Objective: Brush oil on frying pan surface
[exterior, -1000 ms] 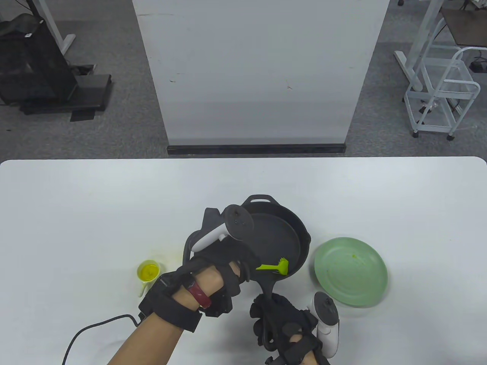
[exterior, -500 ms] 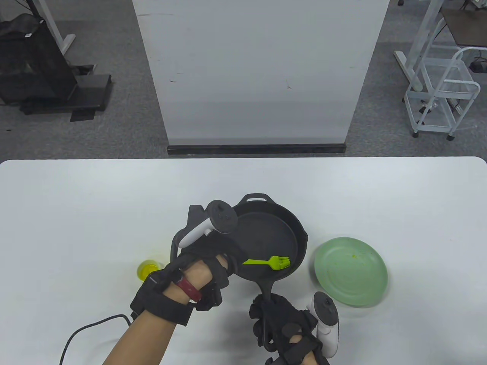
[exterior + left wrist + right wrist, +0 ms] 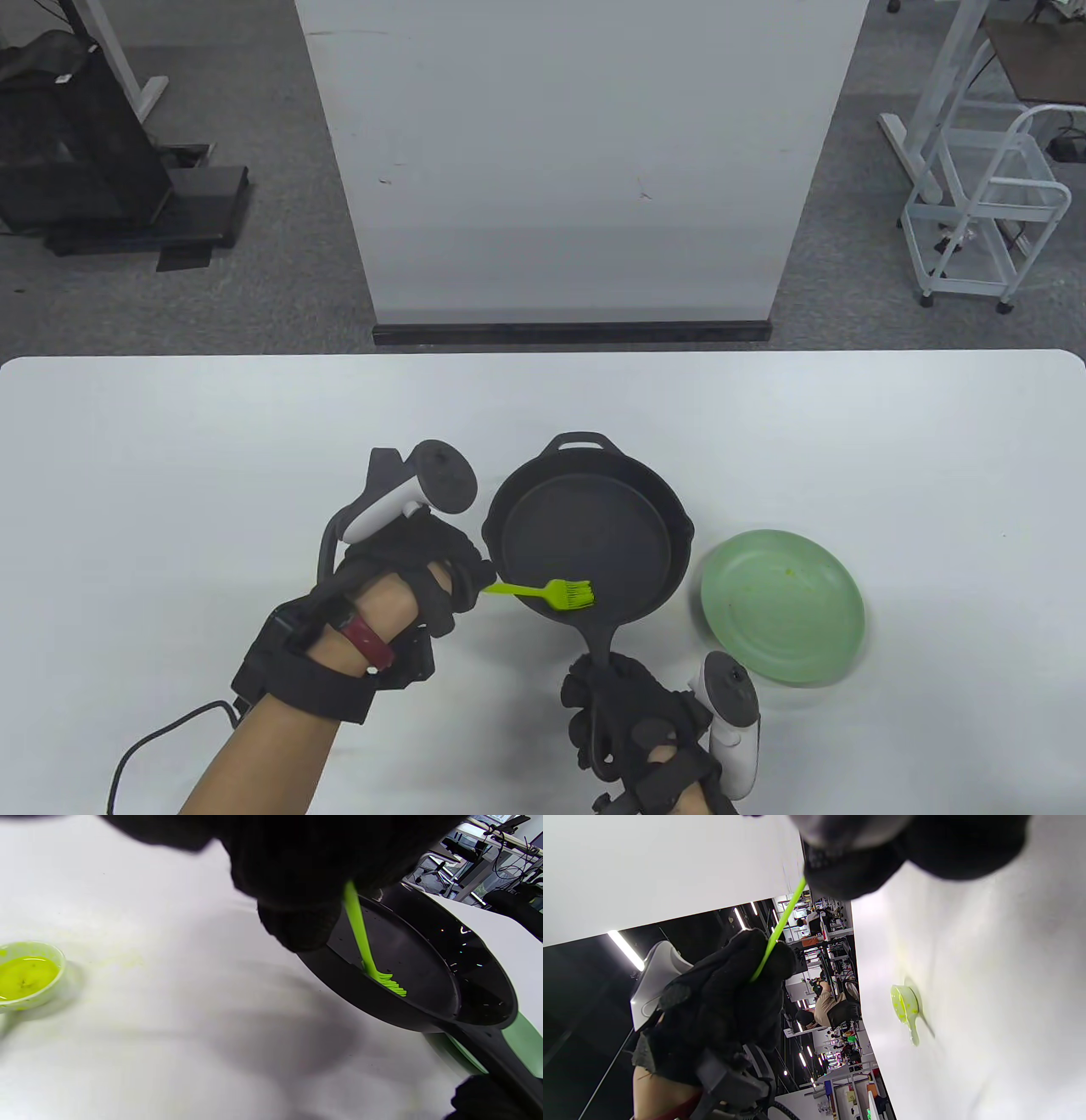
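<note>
The black frying pan sat toward the near edge of the table, about midway along it, its long handle pointing at the near edge. The right hand had its grip wrapped around that handle. The left hand, just left of the pan, pinched the thin stem of a green brush in a tight grip; the bristles lay on the pan's inner surface close to its near rim, as the left wrist view showed too. A small cup of yellow oil stood on the table left of the pan. A green plate lay just right of the pan.
</note>
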A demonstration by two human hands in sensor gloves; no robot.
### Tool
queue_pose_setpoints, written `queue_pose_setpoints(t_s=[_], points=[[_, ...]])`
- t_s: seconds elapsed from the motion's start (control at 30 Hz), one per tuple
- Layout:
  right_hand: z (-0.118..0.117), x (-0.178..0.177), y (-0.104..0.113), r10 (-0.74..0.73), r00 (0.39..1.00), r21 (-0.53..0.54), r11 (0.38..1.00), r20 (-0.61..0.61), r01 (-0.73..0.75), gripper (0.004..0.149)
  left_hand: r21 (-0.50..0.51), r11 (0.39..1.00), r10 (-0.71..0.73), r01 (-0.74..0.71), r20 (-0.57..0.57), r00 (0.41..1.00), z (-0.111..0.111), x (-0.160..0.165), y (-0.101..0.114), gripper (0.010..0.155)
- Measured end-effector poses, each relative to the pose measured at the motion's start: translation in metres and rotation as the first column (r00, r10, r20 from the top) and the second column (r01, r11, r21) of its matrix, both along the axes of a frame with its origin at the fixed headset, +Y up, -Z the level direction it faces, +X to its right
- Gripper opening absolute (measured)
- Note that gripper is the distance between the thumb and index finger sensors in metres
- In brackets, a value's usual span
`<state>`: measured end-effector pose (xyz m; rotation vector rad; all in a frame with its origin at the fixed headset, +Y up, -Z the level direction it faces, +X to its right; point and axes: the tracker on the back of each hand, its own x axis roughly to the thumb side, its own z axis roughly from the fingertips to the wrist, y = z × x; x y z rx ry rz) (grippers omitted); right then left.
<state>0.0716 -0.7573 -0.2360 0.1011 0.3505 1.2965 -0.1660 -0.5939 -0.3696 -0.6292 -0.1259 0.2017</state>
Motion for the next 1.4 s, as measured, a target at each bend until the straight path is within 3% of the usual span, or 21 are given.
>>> queue_pose_setpoints(t_s=[0.37, 0.47, 0.73, 0.87, 0.93, 1.27, 1.4], points=[[-0.001, 0.003, 0.000, 0.005, 1.000, 0.003, 1.000, 0.014, -0.005, 0.055, -0.040, 0.995, 0.097, -0.096, 0.030, 0.995, 0.014, -0.021, -0.008, 0.045], [-0.001, 0.003, 0.000, 0.006, 1.000, 0.004, 1.000, 0.018, -0.007, 0.055, -0.022, 0.981, 0.194, -0.193, 0.013, 0.981, 0.020, -0.030, -0.016, 0.045], [-0.001, 0.003, 0.000, 0.010, 1.000, 0.005, 1.000, 0.018, -0.010, 0.055, 0.046, 0.842, 0.539, -0.537, -0.081, 0.838, 0.038, -0.054, -0.041, 0.046], [-0.001, 0.003, 0.000, 0.018, 1.000, 0.014, 1.000, 0.024, -0.018, 0.055, 0.115, 0.760, 0.650, -0.639, -0.153, 0.745, 0.047, -0.066, -0.050, 0.047], [-0.001, 0.003, 0.000, 0.021, 0.999, 0.019, 1.000, 0.025, -0.021, 0.055, 0.174, 0.691, 0.722, -0.701, -0.175, 0.669, 0.053, -0.073, -0.055, 0.047], [-0.001, 0.002, -0.001, 0.033, 0.999, 0.037, 0.999, 0.017, -0.033, 0.055, 0.358, 0.486, 0.871, -0.797, -0.268, 0.411, 0.066, -0.088, -0.087, 0.047], [-0.001, 0.002, -0.002, 0.038, 0.999, 0.041, 0.998, 0.024, -0.039, 0.055, 0.373, 0.464, 0.883, -0.803, -0.271, 0.384, 0.065, -0.086, -0.102, 0.047]])
